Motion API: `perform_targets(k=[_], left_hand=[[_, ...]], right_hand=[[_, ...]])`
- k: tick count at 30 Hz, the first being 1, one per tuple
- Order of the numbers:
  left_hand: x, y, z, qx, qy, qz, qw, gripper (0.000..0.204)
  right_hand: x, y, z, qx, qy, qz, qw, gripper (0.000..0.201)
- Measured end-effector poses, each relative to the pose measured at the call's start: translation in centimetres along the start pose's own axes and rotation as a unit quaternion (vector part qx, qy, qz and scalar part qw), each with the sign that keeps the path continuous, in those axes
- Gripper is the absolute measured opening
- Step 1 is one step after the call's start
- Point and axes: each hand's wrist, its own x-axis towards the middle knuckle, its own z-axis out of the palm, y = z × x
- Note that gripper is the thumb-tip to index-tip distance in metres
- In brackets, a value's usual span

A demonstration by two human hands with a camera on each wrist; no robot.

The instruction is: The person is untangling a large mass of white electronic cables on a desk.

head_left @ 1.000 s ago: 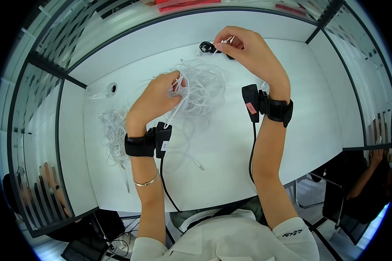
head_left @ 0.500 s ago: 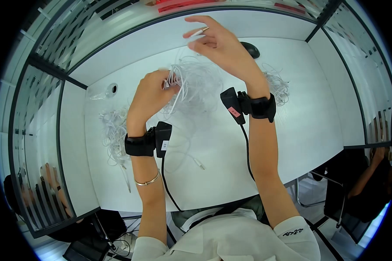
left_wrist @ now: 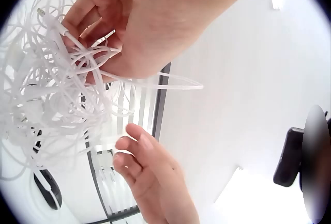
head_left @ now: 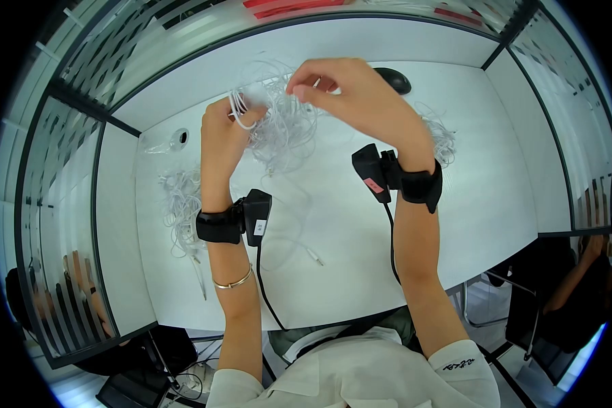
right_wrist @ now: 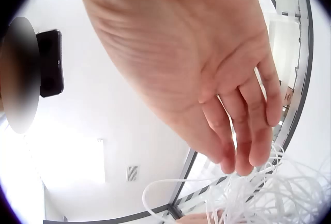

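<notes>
My left hand (head_left: 226, 132) grips part of a large tangle of white cables (head_left: 283, 129), with several strands looped over its fingers. In the left wrist view, a white plug (left_wrist: 50, 20) sticks out by the fingertips. Just right of the tangle is my right hand (head_left: 343, 88), its fingers loosely bent and nothing seen between them. The right wrist view shows those relaxed fingers (right_wrist: 243, 146) right above the cable strands (right_wrist: 274, 193). One strand runs down from the tangle to a loose white plug (head_left: 314, 256) on the tabletop.
A smaller white cable tangle (head_left: 182, 211) lies at left, partly behind my left wrist, and another (head_left: 440, 139) lies beyond my right wrist. At the back is a black computer mouse (head_left: 393, 80). A clear item with a dark centre (head_left: 182, 138) lies back left. Low white partitions (head_left: 428, 41) surround the white table (head_left: 360, 272).
The left hand has moved toward the table's back, shifting the tangle with it. The right hand has swung left from the back right to beside the tangle; the small white piece at its fingers is out of sight.
</notes>
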Motion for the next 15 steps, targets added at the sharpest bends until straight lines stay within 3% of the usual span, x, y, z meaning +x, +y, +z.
perform_targets(k=[9,11,15], left_hand=[[0.0,0.4,0.0,-0.182,-0.022,0.005,0.983,0.013],[0.1,0.3,-0.1,-0.183,-0.032,0.000,0.983,0.012],[0.6,-0.6,-0.3,-0.162,-0.028,0.009,0.986,0.013]], right_hand=[[0.1,0.5,1.7,-0.050,0.020,0.027,0.998,0.020],[0.2,0.9,1.8,-0.055,0.028,-0.008,0.998,0.020],[0.2,0.6,1.1,-0.044,-0.023,0.023,0.999,0.018]])
